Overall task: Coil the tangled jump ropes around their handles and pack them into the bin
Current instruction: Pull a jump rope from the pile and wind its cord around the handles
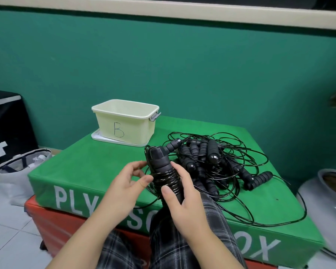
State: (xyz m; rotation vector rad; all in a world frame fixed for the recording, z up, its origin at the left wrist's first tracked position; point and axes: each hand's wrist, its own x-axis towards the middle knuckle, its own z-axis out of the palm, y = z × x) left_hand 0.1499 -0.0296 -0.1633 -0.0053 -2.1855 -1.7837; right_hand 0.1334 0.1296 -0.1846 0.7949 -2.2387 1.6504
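Gripping the lower end of a pair of black foam handles (162, 171), the right hand (184, 199) has its thumb and fingers curled round them, holding them upright and tilted slightly away over the near edge of the green plyo box (89, 171). Black cord (166, 179) is wound in tight turns round the middle of the handles. The left hand (124, 183) sits just beside the coil, fingers curled, thumb and forefinger pinching the cord at the wound section. Loose cord trails from the coil down across the box front.

Remaining jump ropes (211, 162) lie in a tangled heap on the right half of the box top, handles bunched together, loops spread outward. The cream bin (124, 121), marked "B", stands on its white lid (97, 137) at the far left corner, well apart from the heap. Beneath the green box sits a red box (52, 220).
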